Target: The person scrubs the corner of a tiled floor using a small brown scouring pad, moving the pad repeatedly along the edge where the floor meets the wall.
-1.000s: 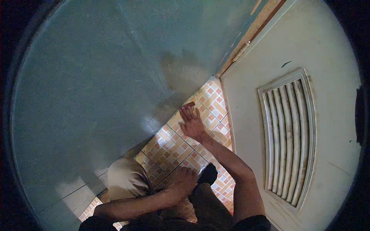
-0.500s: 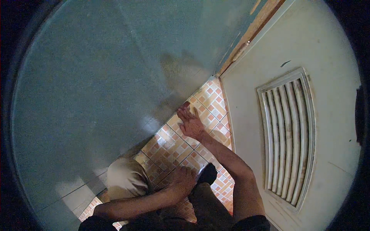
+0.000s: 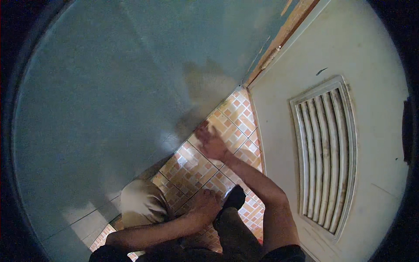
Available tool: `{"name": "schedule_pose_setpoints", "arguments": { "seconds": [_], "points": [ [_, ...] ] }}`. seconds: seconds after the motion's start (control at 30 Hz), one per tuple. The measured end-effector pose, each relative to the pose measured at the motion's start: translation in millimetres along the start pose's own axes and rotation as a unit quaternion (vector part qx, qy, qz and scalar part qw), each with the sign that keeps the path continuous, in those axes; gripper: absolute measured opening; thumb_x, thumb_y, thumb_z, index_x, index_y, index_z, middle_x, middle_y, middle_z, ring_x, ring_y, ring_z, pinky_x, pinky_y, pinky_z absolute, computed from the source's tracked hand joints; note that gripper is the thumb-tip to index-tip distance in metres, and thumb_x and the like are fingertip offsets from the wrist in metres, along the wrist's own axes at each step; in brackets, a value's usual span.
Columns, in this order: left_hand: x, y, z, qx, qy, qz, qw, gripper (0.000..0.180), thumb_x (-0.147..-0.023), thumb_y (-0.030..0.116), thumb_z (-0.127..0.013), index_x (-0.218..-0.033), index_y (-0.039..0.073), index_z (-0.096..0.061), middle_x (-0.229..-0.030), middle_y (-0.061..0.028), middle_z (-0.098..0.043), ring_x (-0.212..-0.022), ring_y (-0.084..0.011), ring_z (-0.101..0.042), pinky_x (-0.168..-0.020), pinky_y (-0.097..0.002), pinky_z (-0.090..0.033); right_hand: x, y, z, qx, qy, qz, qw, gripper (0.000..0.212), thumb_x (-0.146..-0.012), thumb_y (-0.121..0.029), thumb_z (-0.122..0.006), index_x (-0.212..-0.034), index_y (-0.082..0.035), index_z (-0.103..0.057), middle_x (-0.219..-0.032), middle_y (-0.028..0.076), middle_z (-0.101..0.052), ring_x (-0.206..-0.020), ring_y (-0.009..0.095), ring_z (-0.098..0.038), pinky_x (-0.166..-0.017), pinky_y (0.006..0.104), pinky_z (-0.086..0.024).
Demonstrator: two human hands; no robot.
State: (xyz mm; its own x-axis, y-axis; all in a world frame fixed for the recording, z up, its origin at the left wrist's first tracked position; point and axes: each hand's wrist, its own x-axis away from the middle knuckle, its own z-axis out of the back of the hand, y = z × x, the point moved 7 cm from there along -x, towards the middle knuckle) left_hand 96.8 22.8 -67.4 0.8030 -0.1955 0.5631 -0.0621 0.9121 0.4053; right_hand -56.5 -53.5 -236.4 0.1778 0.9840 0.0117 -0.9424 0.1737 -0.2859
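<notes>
Along the foot of the blue-green wall (image 3: 109, 87), my right hand (image 3: 211, 144) reaches down to the tiled floor (image 3: 231, 118). Its fingers are bent and slightly blurred over a small dark reddish piece (image 3: 202, 125), whose kind I cannot make out. That piece lies where the floor meets the wall. My left hand (image 3: 207, 204) rests low by my legs, close to a dark shoe (image 3: 235, 197). Its fingers are curled in; whether anything is inside them is hidden.
On the right stands a pale door (image 3: 279, 131) with a slatted vent (image 3: 325, 159) in its lower part. A worn wooden frame (image 3: 288, 32) runs up from the corner. My bent knee (image 3: 142, 198) in light trousers is close to the wall at lower left.
My right hand has slid a little to the left and nearer along the wall's foot, the dark reddish piece moving with it. My left hand has stayed in place.
</notes>
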Motion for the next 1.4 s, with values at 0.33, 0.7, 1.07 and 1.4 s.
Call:
{"name": "schedule_pose_setpoints", "arguments": {
  "seconds": [0.33, 0.7, 1.07, 1.4],
  "points": [
    [1, 14, -12, -0.164, 0.073, -0.084, 0.98, 0.031, -0.088, 0.017, -0.057, -0.111, 0.0, -0.065, -0.105, -0.0159, -0.067, -0.104, -0.031, -0.062, -0.097, -0.0484, -0.045, 5, -7, 0, -0.045, 0.008, -0.074, 0.996, 0.071, -0.094, -0.042, -0.052, -0.147, 0.003, -0.039, -0.156, 0.019, -0.036, -0.148, 0.035, -0.026, -0.114, 0.0645, -0.025],
    [-1, 5, -3, -0.067, 0.018, -0.049, 0.996, 0.025, -0.088, 0.017, -0.057, -0.106, 0.001, -0.066, -0.097, -0.0136, -0.068, -0.094, -0.0301, -0.065, -0.085, -0.0485, -0.047, -1, 26, 20, 0.017, 0.058, -0.115, 0.992, 0.064, -0.096, -0.034, -0.052, -0.145, 0.005, -0.04, -0.148, 0.023, -0.042, -0.14, 0.036, -0.036, -0.111, 0.0599, -0.029],
    [2, 2, 0, -0.045, 0.058, -0.024, 0.997, 0.03, -0.087, 0.02, -0.06, -0.109, 0.0, -0.064, -0.099, -0.014, -0.068, -0.098, -0.0279, -0.063, -0.085, -0.0439, -0.046, 12, -4, 0, -0.068, 0.009, -0.05, 0.996, 0.065, -0.093, -0.033, -0.058, -0.143, 0.006, -0.042, -0.151, 0.019, -0.037, -0.144, 0.035, -0.03, -0.111, 0.0617, -0.029],
    [5, 2, 14, -0.008, 0.054, -0.022, 0.998, 0.031, -0.086, 0.019, -0.06, -0.11, 0.0, -0.063, -0.099, -0.0146, -0.068, -0.096, -0.0289, -0.064, -0.084, -0.0419, -0.048, 6, -5, 17, -0.057, 0.064, -0.092, 0.992, 0.069, -0.089, -0.034, -0.06, -0.142, 0.006, -0.042, -0.146, 0.02, -0.042, -0.141, 0.035, -0.033, -0.108, 0.0622, -0.031]
  ]
}}
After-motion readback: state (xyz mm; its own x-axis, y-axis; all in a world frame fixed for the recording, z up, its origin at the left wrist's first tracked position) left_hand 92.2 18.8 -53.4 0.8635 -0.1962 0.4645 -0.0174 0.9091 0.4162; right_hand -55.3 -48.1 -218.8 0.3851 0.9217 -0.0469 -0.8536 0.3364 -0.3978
